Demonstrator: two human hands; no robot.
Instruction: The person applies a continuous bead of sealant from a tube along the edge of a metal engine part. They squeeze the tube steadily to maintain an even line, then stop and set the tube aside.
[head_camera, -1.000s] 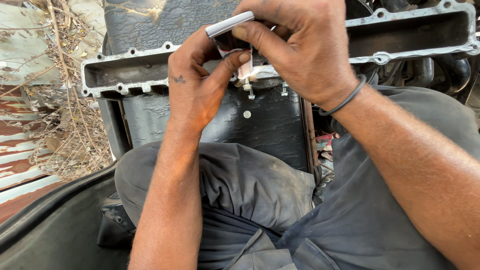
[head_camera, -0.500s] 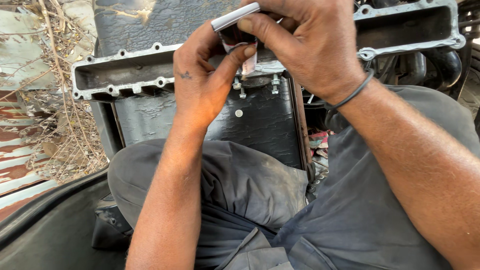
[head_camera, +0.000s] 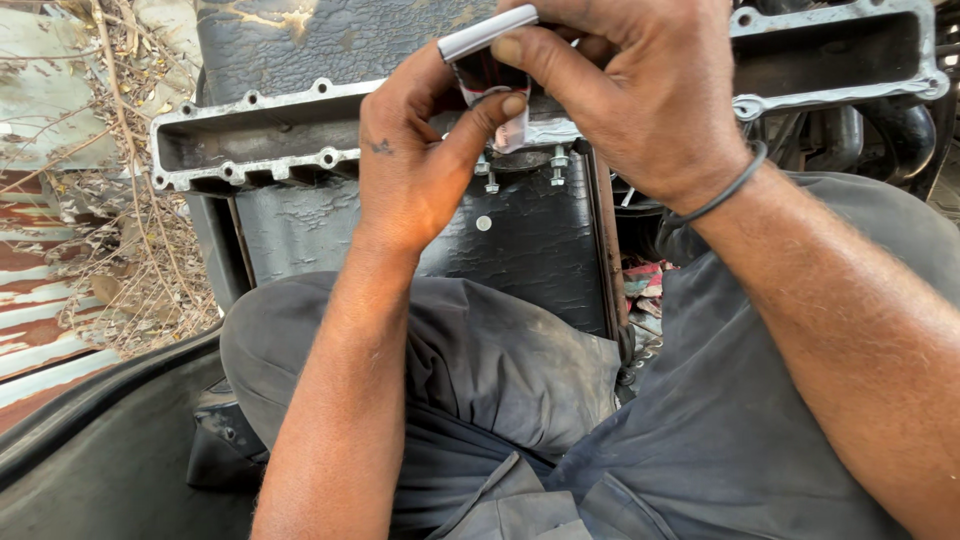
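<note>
1. Your left hand (head_camera: 420, 170) is raised over the middle of the grey metal casting (head_camera: 250, 140), its thumb and fingers closed in a pinch on the small tube (head_camera: 490, 75).
2. Your right hand (head_camera: 640, 100) comes in from the upper right; its thumb and fingers clamp the tube's flat silvery end near the top edge of the view.
3. The tube sits between both hands, above the casting's long bolt-holed rim, its lower part showing red and white under your left thumb.
4. A thin dark band (head_camera: 720, 190) circles your right wrist.
5. Just below the tube, two small bolts (head_camera: 558, 165) hang from the casting's underside, in front of a black crackled panel (head_camera: 520, 260).
6. Your knees in dark grey trousers (head_camera: 520, 390) fill the lower view.
7. Dry twigs (head_camera: 90, 230) lie on the ground past the casting's left end.
</note>
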